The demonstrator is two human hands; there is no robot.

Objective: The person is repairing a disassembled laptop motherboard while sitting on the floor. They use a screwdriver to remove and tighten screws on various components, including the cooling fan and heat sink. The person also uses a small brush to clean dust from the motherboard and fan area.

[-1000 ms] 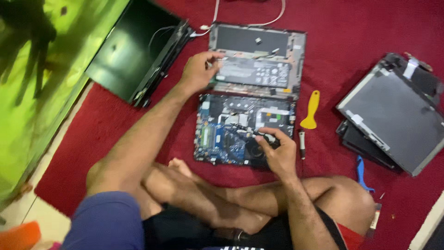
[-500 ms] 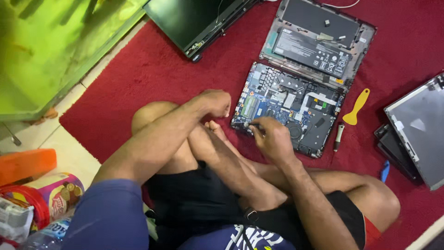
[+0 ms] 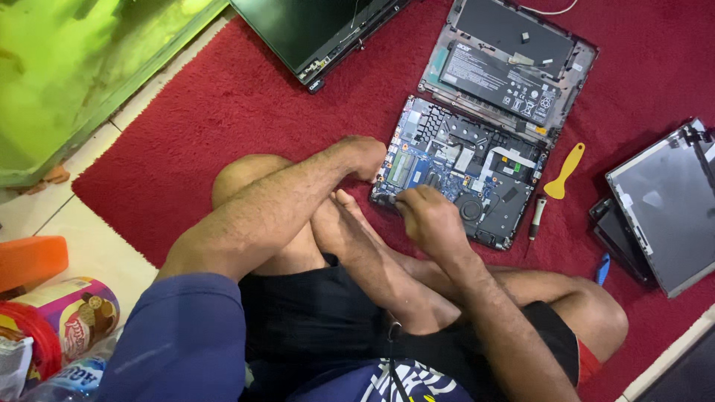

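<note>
**Both hands at the near-left corner of the opened laptop base**

I see the opened laptop base (image 3: 477,149) lying on the red carpet (image 3: 223,126) at about one o'clock from my crossed legs, its long axis tilted from seven o'clock up to one o'clock. The blue motherboard (image 3: 454,167) fills the near half; the black battery (image 3: 506,56) sits in the far half.

My right hand (image 3: 428,219) is the nearer one: it rests on the board's near edge, fingers curled down and pinched together. Whether they grip a small part or tool I cannot tell. My left hand (image 3: 365,156) is closed into a loose fist, touching the board's left corner at nine o'clock of it; nothing shows in it.

At three o'clock of the board lie a yellow pry tool (image 3: 564,171) and a small screwdriver (image 3: 536,216), both apart from the hands. A detached screen panel (image 3: 320,30) lies at eleven o'clock, more panels (image 3: 663,208) at three.
</note>
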